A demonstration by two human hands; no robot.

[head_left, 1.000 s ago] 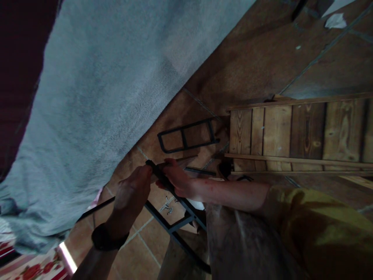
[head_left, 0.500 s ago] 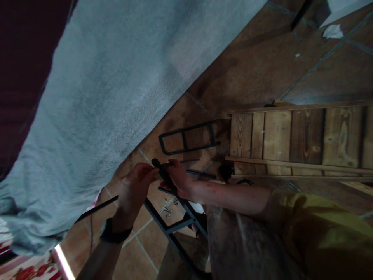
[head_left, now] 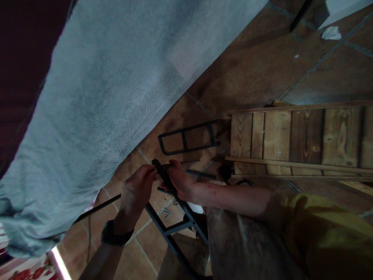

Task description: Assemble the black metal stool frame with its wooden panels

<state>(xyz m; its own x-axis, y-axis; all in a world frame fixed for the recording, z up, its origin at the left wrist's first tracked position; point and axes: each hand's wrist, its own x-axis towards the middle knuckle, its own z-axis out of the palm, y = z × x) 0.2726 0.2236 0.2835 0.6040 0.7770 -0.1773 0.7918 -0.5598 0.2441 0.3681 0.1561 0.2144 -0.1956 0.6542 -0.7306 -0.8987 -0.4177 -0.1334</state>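
My right hand (head_left: pixel 180 179) is wrapped around one rail of a black metal frame (head_left: pixel 181 225), close to the rail's upper end. The frame slants down toward my legs, and a crossbar joins its two rails. At that same upper end, the fingers of my left hand (head_left: pixel 139 184) are pinched together against the rail's side; whatever they hold is too small and dark to make out. Several loose screws (head_left: pixel 166 209) lie on the tiles below the hands. A second black frame (head_left: pixel 184 140) rests flat on the floor beyond them.
A grey-blue cloth (head_left: pixel 116 85) drapes over a large surface at upper left. On the right stands a slatted wooden piece (head_left: pixel 276 136). A black bar (head_left: pixel 201 174) lies beside my right wrist, and another thin dark bar (head_left: pixel 99 207) sits left of my left hand. Crumpled paper (head_left: pixel 331 33) lies far off.
My left hand has shifted very slightly, its fingers still pinched at the rail's end. My right hand keeps its grip, and the frame stays nearly in place.
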